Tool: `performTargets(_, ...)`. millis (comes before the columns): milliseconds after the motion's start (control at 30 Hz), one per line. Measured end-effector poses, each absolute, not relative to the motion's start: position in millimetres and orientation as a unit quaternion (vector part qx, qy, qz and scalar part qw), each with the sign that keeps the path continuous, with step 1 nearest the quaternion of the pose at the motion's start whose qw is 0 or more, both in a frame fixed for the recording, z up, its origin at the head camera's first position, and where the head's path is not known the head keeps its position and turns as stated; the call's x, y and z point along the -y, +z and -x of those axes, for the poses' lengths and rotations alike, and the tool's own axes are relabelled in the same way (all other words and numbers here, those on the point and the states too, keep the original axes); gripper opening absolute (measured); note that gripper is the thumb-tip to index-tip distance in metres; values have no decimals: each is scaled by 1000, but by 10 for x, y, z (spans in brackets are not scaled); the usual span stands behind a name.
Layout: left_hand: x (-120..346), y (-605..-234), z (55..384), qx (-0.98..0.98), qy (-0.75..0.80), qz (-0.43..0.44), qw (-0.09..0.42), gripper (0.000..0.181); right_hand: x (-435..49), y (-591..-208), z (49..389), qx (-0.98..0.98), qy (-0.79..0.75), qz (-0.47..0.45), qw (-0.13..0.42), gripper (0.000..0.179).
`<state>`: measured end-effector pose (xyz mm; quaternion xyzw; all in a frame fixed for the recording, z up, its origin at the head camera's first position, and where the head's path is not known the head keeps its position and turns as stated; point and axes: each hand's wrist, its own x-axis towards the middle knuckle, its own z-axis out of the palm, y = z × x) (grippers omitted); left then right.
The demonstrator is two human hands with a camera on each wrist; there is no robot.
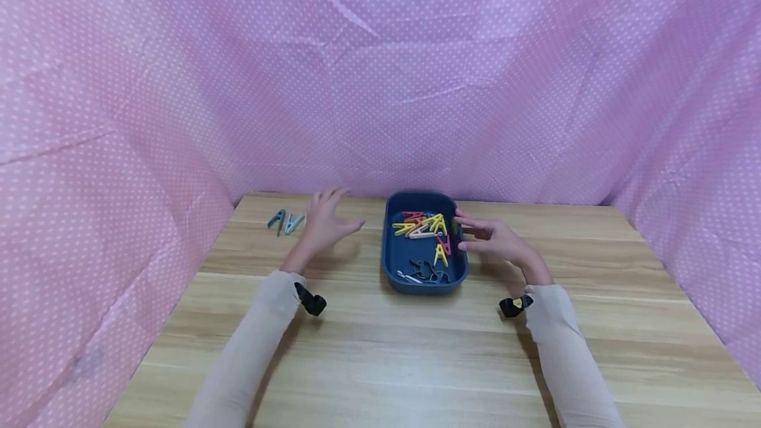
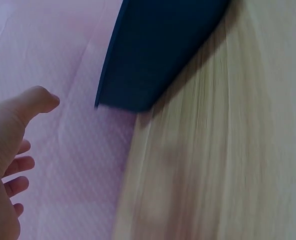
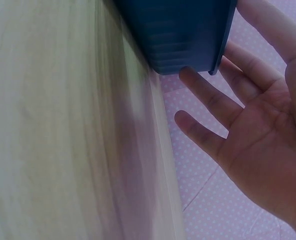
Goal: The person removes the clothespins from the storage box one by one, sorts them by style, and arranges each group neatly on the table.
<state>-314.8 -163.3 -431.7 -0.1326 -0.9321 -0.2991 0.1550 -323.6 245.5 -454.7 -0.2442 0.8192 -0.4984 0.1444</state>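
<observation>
A dark blue rectangular bin stands on the wooden table, holding yellow, red and pale clothespins toward its back. Black binder clips and a few white pieces lie at its front end. My right hand is at the bin's right side, fingers spread, fingertips right at the rim; in the right wrist view the palm shows with nothing in it. Left of the bin my left hand hovers apart from it, thumb stretched toward the bin and fingers loosely bent, holding nothing.
Beyond my left hand, a dark grey-blue clothespin and a light blue clothespin lie near the table's back left corner. A pink polka-dot curtain hangs behind and on both sides of the table.
</observation>
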Motion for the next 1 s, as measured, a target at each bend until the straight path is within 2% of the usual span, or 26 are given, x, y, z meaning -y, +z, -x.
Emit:
performTargets(433,1103,-4178,3107,927,-250,255,118,63,-2456,-4561,3227,-824,-497,231,143,70)
performTargets(833,883,-4129,3036,923,-224,308,49,53,-2428,-4532,3222,-814,-508,240,148,70)
performTargets(1000,857,-4138,3053,920,-217,326,4,53,-2440,-4534,3226,-815,-508,235,150,70)
